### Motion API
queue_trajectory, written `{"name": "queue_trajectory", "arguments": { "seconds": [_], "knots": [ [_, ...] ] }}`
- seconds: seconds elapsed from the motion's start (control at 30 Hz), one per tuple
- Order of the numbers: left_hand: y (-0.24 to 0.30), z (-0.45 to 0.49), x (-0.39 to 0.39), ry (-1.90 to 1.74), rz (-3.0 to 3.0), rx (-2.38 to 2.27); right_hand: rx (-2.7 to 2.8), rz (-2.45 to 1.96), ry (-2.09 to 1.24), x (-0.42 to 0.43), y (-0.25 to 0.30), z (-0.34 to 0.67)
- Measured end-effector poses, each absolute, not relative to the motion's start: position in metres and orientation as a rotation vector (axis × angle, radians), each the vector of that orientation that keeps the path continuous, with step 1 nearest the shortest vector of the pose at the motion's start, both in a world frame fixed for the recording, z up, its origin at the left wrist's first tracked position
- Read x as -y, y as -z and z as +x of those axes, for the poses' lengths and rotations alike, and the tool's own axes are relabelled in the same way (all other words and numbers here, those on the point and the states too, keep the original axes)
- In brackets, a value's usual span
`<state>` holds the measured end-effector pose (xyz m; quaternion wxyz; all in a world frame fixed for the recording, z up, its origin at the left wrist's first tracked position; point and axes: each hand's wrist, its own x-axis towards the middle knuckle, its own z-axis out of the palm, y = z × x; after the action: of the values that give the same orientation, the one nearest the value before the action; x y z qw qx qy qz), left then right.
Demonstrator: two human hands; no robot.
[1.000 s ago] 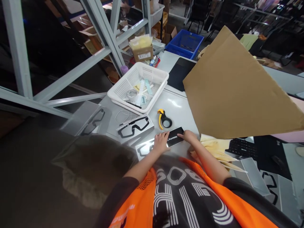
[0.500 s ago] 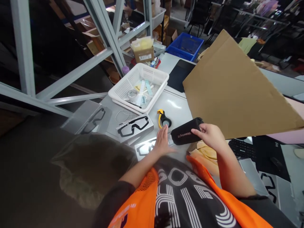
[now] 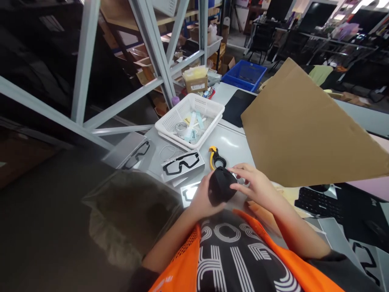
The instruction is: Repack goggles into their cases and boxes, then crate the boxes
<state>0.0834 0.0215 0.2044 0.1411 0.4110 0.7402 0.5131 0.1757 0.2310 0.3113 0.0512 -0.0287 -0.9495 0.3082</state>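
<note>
A black glasses case point(image 3: 221, 186) is held up close to my body, one end turned toward the camera. My left hand point(image 3: 200, 199) wraps around its side, thumb below. At the end of the case, the fingers of my right hand point(image 3: 255, 183) are bent against its upper edge and right side; their exact grip is partly hidden. Just beyond the case lies a yellow-and-black tape dispenser point(image 3: 212, 154). To the left is a silver box point(image 3: 184, 165) printed with a pair of goggles, and a similar box point(image 3: 187, 194) shows partly behind my left hand.
A white basket point(image 3: 161, 126) with cards and small packets stands at the back. A large cardboard sheet point(image 3: 300, 134) leans across the right side, near a keyboard point(image 3: 316, 202). Left of the table are metal frame bars point(image 3: 127, 95) and a plastic bag point(image 3: 130, 219).
The black case has swung from lying sideways to pointing end-on at the camera. My left hand has closed around it, and my right hand has shifted to its end. The view has tilted up.
</note>
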Motion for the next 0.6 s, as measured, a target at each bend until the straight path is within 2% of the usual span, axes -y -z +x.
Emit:
{"name": "queue_trajectory", "arguments": {
  "seconds": [0.2,0.3,0.43,0.6],
  "knots": [
    [-0.208,0.092,-0.011,-1.368,1.167,-2.249,3.249,-0.22,-0.164,-0.206,-0.318,0.159],
    [-0.207,0.094,-0.008,-1.396,0.947,-2.387,3.365,-0.066,0.101,-0.196,-0.333,0.164],
    [-0.209,0.093,-0.011,-1.589,0.65,-2.3,3.535,0.178,0.196,-0.173,-0.342,0.183],
    [-0.226,0.083,-0.034,-2.062,-0.038,-1.738,3.569,0.538,0.063,-0.128,-0.3,0.194]
  ]
}}
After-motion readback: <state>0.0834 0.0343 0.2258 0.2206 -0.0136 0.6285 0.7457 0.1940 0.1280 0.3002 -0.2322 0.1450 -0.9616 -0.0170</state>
